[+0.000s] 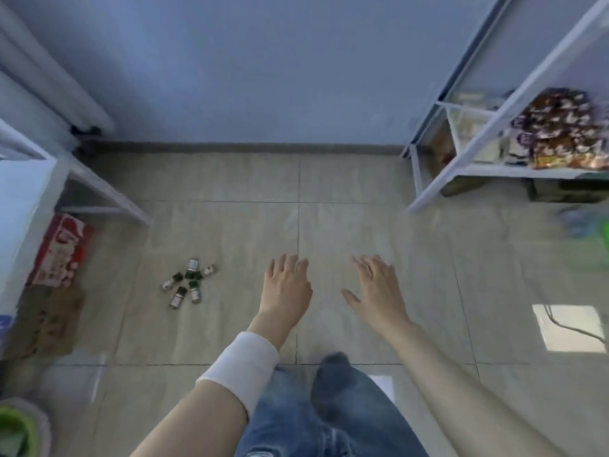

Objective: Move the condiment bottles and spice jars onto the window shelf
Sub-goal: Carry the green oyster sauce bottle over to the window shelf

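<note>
I held both hands out in front of me above the tiled floor (379, 219), palms down, and neither one had anything in it. My left hand (286, 286) had its fingers relaxed and slightly bent, with a white band (242, 369) wrapped round that forearm below the wrist. My right hand (379, 290) was spread wider, fingers straight and the thumb out to the side. The spice jars (188, 282) lay in a small loose cluster on the floor to the left of my left hand, well apart from it; most lay on their sides, with dark green caps and pale labels, too blurred to read. Further left a red box (61, 250) sat on the floor beside a white frame, with flattened cardboard (49, 321) just below it. On the right stood a white metal rack (461, 173), and on its shelf lay a brown patterned snack bag (560, 133). My jeans (346, 423) showed at the bottom of the view.
</note>
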{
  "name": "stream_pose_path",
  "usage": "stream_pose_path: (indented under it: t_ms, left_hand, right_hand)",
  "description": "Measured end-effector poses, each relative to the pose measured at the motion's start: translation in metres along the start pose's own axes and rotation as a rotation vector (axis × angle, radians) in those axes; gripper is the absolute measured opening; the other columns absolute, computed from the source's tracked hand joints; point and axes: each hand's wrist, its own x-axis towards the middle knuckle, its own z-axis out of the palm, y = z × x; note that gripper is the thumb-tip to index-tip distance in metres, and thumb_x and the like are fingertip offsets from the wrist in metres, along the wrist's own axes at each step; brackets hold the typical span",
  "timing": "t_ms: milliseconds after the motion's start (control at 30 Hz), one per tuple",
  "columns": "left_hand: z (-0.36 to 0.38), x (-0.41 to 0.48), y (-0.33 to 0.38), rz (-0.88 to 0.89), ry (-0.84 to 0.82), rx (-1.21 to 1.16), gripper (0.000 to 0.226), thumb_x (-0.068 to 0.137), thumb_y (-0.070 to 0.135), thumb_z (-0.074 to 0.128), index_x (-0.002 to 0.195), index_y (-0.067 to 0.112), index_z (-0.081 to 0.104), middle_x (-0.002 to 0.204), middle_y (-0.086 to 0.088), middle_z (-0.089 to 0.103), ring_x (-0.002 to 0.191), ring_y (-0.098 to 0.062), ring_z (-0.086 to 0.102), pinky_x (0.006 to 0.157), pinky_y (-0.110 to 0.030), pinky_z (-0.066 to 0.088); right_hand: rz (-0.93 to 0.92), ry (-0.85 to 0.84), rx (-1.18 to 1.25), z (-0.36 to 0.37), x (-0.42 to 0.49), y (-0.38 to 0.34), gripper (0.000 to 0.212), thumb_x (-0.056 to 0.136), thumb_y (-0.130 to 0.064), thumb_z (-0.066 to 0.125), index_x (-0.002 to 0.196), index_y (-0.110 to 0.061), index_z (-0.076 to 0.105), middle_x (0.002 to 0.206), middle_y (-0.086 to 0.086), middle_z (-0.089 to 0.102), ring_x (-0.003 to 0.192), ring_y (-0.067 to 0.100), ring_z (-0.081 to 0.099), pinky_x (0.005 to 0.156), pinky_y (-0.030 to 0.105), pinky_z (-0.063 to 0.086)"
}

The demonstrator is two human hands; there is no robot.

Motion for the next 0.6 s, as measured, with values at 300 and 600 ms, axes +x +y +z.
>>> stream_pose_path:
  t_ms: [300, 600]
  left_hand:
    - [0.007, 0.090, 0.187, 0.353, -0.062, 0.097, 0.051, 0.096, 0.027, 0.041, 0.143, 0.013, 0.027, 0.150, -0.008, 0.028, 0.141, -0.025, 0.018, 0.114, -0.036, 0.007]
    - [-0.016, 0.200, 0.347, 0.559, -0.019, 0.036, 0.050, 0.095, 0.029, 0.042, 0.142, 0.015, 0.031, 0.148, -0.005, 0.032, 0.138, -0.024, 0.024, 0.114, -0.035, 0.013]
  right_hand:
    - [0.350, 0.152, 0.096, -0.062, -0.014, 0.173, 0.062, 0.093, -0.034, 0.051, 0.146, -0.014, 0.025, 0.152, 0.010, 0.025, 0.145, 0.030, 0.009, 0.116, 0.047, 0.002]
    - [0.540, 0.319, 0.119, -0.156, 0.026, 0.311, 0.059, 0.091, -0.031, 0.054, 0.143, -0.013, 0.032, 0.150, 0.011, 0.030, 0.144, 0.029, 0.014, 0.116, 0.045, 0.005]
